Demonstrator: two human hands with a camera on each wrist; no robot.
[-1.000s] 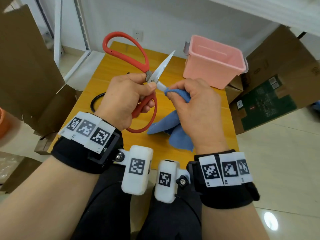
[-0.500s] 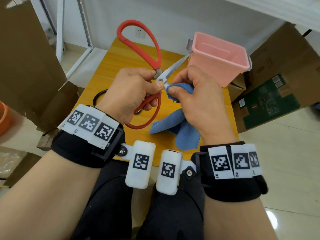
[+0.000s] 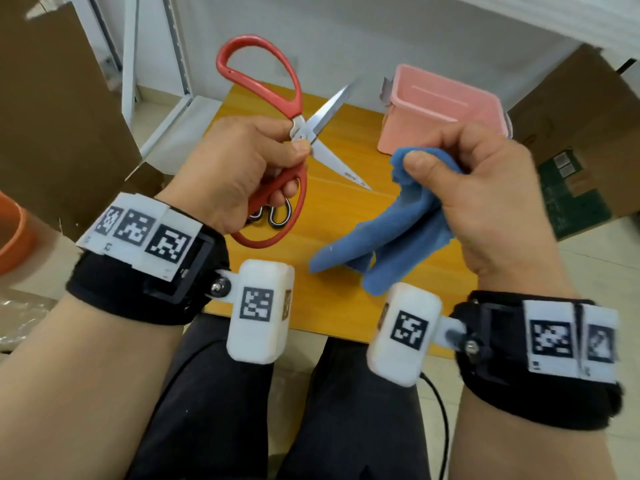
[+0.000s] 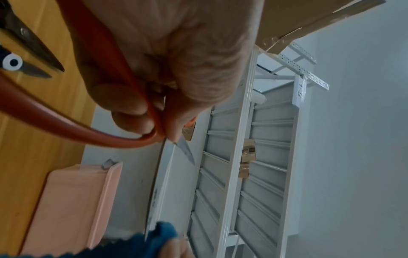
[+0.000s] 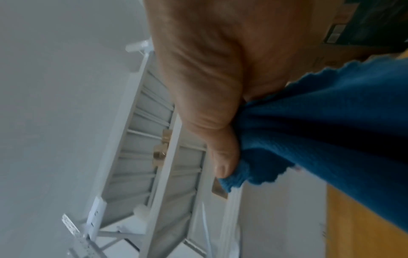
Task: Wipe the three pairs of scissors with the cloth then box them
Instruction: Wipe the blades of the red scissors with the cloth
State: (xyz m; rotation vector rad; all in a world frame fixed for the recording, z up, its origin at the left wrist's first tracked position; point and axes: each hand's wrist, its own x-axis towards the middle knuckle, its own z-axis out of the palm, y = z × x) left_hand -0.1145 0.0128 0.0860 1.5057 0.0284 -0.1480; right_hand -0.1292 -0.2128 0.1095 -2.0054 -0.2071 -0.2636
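My left hand (image 3: 242,168) grips the red-handled scissors (image 3: 277,98) near their pivot, held above the wooden table (image 3: 332,306) with the blades spread apart. The red handle (image 4: 66,122) curves under my fingers in the left wrist view. My right hand (image 3: 478,181) pinches the bunched blue cloth (image 3: 391,230) between thumb and fingers, a short way right of the blades and not touching them; the cloth (image 5: 320,131) hangs down from that hand. A pink box (image 3: 446,109) stands open at the back right of the table. Two other pairs of scissors (image 4: 28,52) lie on the table under my left hand.
Black-and-white scissor handles (image 3: 277,216) peek out below the red handle loop. Cardboard boxes (image 3: 571,133) stand on the floor to the right, and brown cardboard (image 3: 52,116) rises at the left. An orange tub (image 3: 14,233) sits at the far left edge.
The right hand with the cloth has come off the blade and moved right. The scissors' blades have opened wider, and the left hand has turned the scissors slightly.
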